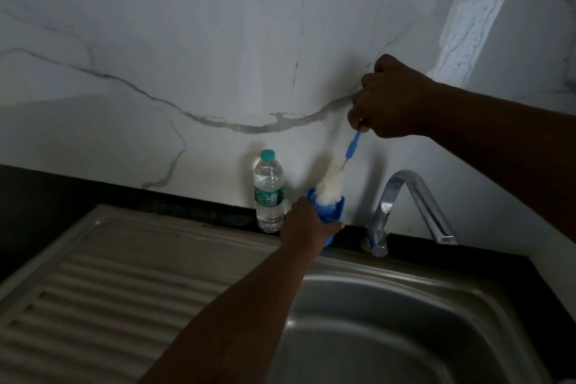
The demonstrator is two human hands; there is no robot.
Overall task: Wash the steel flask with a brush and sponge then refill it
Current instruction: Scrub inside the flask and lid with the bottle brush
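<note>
Blue plastic holder cup (331,217) at table back edge, gripped by my left hand (307,224). My right hand (388,100) clamped on blue-handled white bottle brush (332,185), head half inside. I lift straight, steadying cup. Steel flask not in view.

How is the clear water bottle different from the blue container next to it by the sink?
The water bottle is clear, tall and slim; the blue container is opaque and shorter. The water bottle is closed with a teal cap, while the blue container is open on top, with the bottle brush in its mouth. Nobody touches the water bottle; the left hand grips the blue container, and the right hand holds the brush handle. Both stand by the wall behind the sink.
</note>
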